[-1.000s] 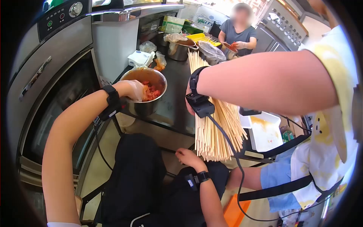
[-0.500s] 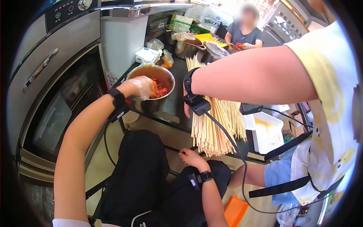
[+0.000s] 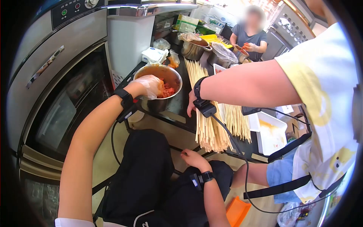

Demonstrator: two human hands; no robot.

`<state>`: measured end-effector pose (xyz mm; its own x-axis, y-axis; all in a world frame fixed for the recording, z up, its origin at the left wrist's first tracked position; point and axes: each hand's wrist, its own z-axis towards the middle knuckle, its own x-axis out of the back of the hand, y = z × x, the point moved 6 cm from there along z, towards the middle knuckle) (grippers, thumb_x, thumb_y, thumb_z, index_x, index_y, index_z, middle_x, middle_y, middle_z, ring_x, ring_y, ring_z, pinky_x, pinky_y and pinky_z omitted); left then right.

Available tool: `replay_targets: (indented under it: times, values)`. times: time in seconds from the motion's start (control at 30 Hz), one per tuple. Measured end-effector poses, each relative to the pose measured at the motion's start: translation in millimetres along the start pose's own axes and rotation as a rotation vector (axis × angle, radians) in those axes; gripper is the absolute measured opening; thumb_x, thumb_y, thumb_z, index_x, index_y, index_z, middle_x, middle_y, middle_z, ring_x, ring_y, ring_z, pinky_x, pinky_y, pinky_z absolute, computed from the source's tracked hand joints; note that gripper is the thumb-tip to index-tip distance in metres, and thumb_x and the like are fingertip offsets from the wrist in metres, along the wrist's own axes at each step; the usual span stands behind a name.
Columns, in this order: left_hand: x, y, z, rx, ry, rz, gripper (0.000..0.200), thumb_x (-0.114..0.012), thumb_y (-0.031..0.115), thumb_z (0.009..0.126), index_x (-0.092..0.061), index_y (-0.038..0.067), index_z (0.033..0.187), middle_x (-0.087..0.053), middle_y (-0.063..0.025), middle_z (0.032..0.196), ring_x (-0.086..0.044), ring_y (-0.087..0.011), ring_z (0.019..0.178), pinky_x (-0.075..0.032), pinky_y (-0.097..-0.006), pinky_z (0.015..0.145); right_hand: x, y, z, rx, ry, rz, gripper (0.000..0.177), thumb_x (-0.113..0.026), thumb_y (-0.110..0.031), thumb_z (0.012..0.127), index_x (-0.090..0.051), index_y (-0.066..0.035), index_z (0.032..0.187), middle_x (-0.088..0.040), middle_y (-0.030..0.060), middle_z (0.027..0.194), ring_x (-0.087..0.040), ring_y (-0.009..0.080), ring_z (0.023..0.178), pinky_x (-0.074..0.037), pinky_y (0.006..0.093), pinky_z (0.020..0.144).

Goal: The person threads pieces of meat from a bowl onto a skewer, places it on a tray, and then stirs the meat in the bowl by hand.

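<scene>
The left hand [image 3: 149,86], in a clear plastic glove, reaches inside a metal pot [image 3: 166,72] and touches red chunks [image 3: 169,90] there; its fingers are partly hidden, so I cannot tell whether its grip is clenched on any of them. The pot stands on the dark worktop [image 3: 184,99], close to its near edge, and the red chunks lie inside it. The right hand [image 3: 194,159] lies by the knee with its grip released and fingers loosely bent. Behind the pot are a white packet [image 3: 154,55] and a crumpled plastic bag [image 3: 162,44]. To the right, a bundle of wooden sticks [image 3: 211,134] lies on the worktop, and another person's hand [image 3: 191,104] is at its left side; whether that hand holds any is unclear. Beyond the sticks is a white tray [image 3: 272,140]. Across the worktop, a person in a grey shirt [image 3: 247,36] stands near a second pot [image 3: 192,52].
</scene>
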<state>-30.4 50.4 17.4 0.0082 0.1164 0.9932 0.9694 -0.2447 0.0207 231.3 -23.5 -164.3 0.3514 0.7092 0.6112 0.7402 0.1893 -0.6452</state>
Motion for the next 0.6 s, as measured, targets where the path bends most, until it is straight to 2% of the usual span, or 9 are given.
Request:
replay_targets:
  times: [0.07,0.17,0.27,0.37,0.4,0.53,0.6]
  values:
    - [4,4,-2,0.014,0.023,-0.042,0.021,-0.050,0.013,0.069,-0.064,0.000,0.078,-0.063,-0.0182,0.080,-0.061,-0.0316,0.078,-0.048,-0.0375,0.070,-1,5,3,0.103,0.061,-0.062,0.031,-0.049,-0.025,0.087,-0.054,0.000,0.105,-0.060,0.0124,0.075,-0.058,0.0188,0.058,-0.046,0.0313,0.057]
    - [0,-3,1,0.063,0.083,-0.086,0.021,-0.051,0.013,0.067,-0.064,0.000,0.077,-0.063,-0.0184,0.078,-0.061,-0.0316,0.077,-0.048,-0.0373,0.069,-2,6,3,0.106,0.081,-0.096,0.031,-0.049,-0.026,0.087,-0.055,0.000,0.103,-0.059,0.0121,0.072,-0.058,0.0189,0.057,-0.046,0.0314,0.057]
    - [-4,-6,4,-0.020,0.121,-0.044,0.020,-0.053,0.013,0.065,-0.064,0.000,0.075,-0.063,-0.0190,0.078,-0.061,-0.0319,0.077,-0.048,-0.0371,0.069,3,-2,0,0.095,0.079,-0.037,0.031,-0.049,-0.026,0.087,-0.055,0.000,0.101,-0.059,0.0110,0.069,-0.058,0.0189,0.057,-0.046,0.0318,0.057]
    - [-8,-12,6,0.023,0.134,-0.105,0.019,-0.054,0.013,0.063,-0.064,-0.001,0.073,-0.062,-0.0191,0.078,-0.061,-0.0322,0.076,-0.048,-0.0370,0.068,8,-2,2,0.046,0.115,-0.040,0.031,-0.049,-0.026,0.087,-0.056,0.001,0.101,-0.057,0.0093,0.067,-0.057,0.0174,0.057,-0.046,0.0306,0.056]
    - [-9,-11,6,0.023,0.130,-0.104,0.019,-0.054,0.013,0.063,-0.064,-0.001,0.073,-0.062,-0.0191,0.078,-0.061,-0.0322,0.076,-0.048,-0.0370,0.068,6,1,3,0.036,0.141,0.045,0.031,-0.049,-0.025,0.085,-0.055,0.002,0.097,-0.060,0.0246,0.084,-0.057,0.0399,0.082,-0.045,0.0405,0.072]
    - [-9,-13,7,0.037,0.107,-0.081,0.019,-0.055,0.012,0.062,-0.064,-0.001,0.073,-0.062,-0.0191,0.077,-0.061,-0.0324,0.076,-0.048,-0.0372,0.067,11,-10,0,0.074,0.168,0.056,0.029,-0.049,-0.023,0.086,-0.054,0.003,0.097,-0.060,0.0231,0.077,-0.059,0.0356,0.074,-0.046,0.0382,0.067]
    - [-9,-12,7,0.025,0.092,-0.060,0.019,-0.055,0.012,0.062,-0.064,-0.001,0.073,-0.062,-0.0192,0.077,-0.061,-0.0325,0.076,-0.048,-0.0373,0.068,16,-25,-8,0.048,0.138,0.255,0.027,-0.051,-0.021,0.087,-0.054,0.003,0.098,-0.060,0.0167,0.073,-0.060,0.0246,0.066,-0.047,0.0326,0.062]
